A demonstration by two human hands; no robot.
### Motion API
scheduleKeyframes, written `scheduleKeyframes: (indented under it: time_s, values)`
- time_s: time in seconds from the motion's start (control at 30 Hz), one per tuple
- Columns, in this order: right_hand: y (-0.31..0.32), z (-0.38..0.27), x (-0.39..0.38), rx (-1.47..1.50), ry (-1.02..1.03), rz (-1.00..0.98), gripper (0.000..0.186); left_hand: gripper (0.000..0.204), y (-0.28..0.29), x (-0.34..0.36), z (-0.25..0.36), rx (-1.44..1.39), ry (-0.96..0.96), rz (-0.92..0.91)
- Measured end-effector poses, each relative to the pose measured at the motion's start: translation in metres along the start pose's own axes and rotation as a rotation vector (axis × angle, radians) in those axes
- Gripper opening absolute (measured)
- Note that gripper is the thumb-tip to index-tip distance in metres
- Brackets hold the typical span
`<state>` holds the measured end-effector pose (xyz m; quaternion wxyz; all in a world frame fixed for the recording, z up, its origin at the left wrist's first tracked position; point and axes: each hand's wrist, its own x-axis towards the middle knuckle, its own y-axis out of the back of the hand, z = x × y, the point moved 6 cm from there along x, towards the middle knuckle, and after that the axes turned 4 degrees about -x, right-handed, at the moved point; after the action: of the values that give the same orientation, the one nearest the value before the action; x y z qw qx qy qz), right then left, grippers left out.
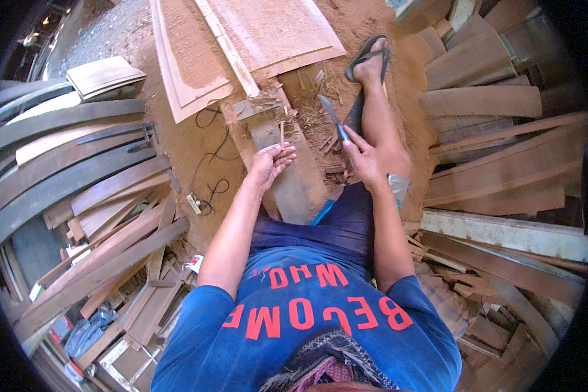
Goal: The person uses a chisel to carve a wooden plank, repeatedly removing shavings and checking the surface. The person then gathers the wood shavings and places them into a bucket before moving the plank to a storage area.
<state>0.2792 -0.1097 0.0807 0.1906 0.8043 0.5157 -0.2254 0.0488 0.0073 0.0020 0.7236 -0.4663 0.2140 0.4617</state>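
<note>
My left hand (272,164) is closed round a thin wooden stick (282,132), whose upper end points away from me. In my right hand (364,157) is a knife (330,110) with a dark handle, its blade angled up and to the left. The blade and the stick are apart. Beneath my hands lies a long wooden board (284,176) between my legs. Wood shavings (317,117) are scattered between the board and my right leg, just below the knife.
Dusty wooden sheets (277,39) lie ahead on the ground. A black cord (209,163) with a pale plug end (193,204) curls at the left. Stacked curved planks (65,140) rise on the left, and more wood pieces (496,176) lean on the right.
</note>
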Motion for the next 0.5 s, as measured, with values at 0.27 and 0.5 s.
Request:
scheduleKeyframes:
  time_s: [0.27, 0.5]
  values:
    - [0.056, 0.010, 0.010, 0.566, -0.095, 0.108, 0.054, 0.040, -0.081, 0.126, 0.014, 0.360, -0.116, 0.128]
    - [0.065, 0.006, 0.024, 0.795, -0.083, -0.066, 0.062, 0.024, -0.096, 0.189, 0.005, 1.204, -0.478, 0.164]
